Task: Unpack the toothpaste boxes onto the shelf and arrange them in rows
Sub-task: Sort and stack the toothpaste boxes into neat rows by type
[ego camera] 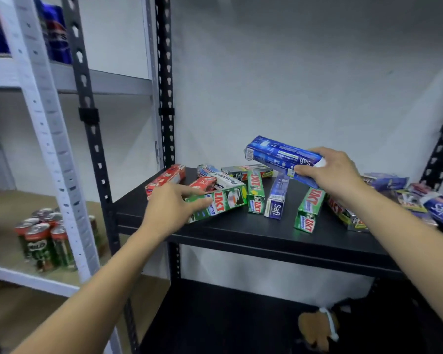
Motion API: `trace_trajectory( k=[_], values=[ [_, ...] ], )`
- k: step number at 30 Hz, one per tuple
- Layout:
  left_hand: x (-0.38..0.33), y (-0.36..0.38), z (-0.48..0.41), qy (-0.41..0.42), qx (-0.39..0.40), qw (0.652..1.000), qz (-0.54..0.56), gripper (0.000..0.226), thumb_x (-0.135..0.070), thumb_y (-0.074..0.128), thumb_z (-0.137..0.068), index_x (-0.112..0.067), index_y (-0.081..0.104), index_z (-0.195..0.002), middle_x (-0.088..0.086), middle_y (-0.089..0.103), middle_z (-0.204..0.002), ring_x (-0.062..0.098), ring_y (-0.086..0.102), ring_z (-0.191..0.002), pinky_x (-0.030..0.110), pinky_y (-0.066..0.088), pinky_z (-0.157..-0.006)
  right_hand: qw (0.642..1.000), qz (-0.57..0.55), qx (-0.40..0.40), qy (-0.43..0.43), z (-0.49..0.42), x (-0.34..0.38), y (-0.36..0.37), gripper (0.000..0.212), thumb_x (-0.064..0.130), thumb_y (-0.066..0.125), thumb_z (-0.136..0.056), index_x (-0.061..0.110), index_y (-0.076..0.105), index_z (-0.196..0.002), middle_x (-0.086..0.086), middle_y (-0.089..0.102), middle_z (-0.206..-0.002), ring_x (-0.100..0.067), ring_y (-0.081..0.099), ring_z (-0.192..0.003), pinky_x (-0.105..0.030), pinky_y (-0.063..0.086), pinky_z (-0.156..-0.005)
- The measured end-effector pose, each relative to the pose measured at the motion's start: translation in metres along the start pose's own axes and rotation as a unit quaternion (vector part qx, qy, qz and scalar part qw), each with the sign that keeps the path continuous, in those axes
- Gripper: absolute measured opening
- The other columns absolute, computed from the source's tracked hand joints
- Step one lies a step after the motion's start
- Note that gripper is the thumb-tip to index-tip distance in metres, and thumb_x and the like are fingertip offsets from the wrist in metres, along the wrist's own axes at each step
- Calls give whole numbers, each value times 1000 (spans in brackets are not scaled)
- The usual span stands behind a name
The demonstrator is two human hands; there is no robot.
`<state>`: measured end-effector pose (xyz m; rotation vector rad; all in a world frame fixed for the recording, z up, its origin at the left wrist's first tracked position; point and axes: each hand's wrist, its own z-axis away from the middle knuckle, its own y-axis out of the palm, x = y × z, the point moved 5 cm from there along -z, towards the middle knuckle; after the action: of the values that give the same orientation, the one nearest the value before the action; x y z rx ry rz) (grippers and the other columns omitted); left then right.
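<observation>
The left hand [169, 208] grips one end of a green toothpaste box [223, 204], which lies near the front left corner of the black shelf [241, 233]. The right hand [335, 172] clamps a blue toothpaste box [279, 154] and holds it tilted above the shelf middle. Other boxes lie unsorted across the shelf, with red boxes [165, 178] at the rear left corner.
</observation>
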<state>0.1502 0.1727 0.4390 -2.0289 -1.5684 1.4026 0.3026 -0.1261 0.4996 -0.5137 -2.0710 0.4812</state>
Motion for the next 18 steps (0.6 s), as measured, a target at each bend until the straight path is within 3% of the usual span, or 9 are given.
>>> trace_trajectory(
  k=[4, 6, 9, 12, 16, 18],
  values=[
    [-11, 7, -9, 59, 31, 997, -49, 39, -55, 72, -79, -30, 77, -108, -4, 74, -100, 4, 58, -79, 18, 41, -62, 999, 26, 37, 10, -19, -16, 29, 37, 29, 78, -80, 25, 68, -115, 1, 69, -112, -19, 60, -102, -28, 41, -79],
    [-15, 16, -10, 83, 50, 991, -90, 41, -58, 68, -81, -31, 75, -112, -5, 74, -101, 8, 59, -81, 25, 42, -70, 998, 28, 46, 13, -25, -25, 42, 38, 28, 78, -80, 22, 68, -116, 0, 69, -112, -20, 61, -102, -28, 43, -80],
    [-17, 30, -13, 104, 56, 987, -109, 41, -58, 61, -86, -35, 71, -119, -2, 74, -112, 17, 66, -99, 38, 50, -88, 996, -32, 70, 42, -32, -34, 55, 37, 26, 78, -81, 21, 68, -116, 1, 70, -107, -17, 67, -90, -26, 47, -71],
    [-20, 41, -15, 139, 70, 984, -86, 36, -49, 60, -93, -32, 68, -124, -3, 71, -119, 20, 66, -106, 41, 51, -90, 981, -131, 106, 93, -37, -41, 61, 38, 27, 79, -81, 22, 66, -117, 0, 72, -105, -15, 71, -81, -28, 55, -67],
    [-20, 48, -16, 167, 63, 981, -74, 35, -43, 57, -96, -29, 67, -127, -7, 68, -125, 20, 64, -112, 42, 51, -91, 986, -29, 150, 64, -43, -43, 60, 41, 36, 78, -81, 21, 66, -117, 5, 70, -105, -10, 68, -80, -25, 49, -63],
    [-20, 51, -17, 177, 54, 979, -84, 34, -42, 56, -98, -30, 66, -128, -9, 68, -126, 20, 65, -110, 42, 52, -89, 989, 56, 130, 35, -47, -44, 58, 50, 43, 77, -80, 22, 64, -123, 4, 63, -113, -12, 60, -91, -26, 43, -73]
  ],
)
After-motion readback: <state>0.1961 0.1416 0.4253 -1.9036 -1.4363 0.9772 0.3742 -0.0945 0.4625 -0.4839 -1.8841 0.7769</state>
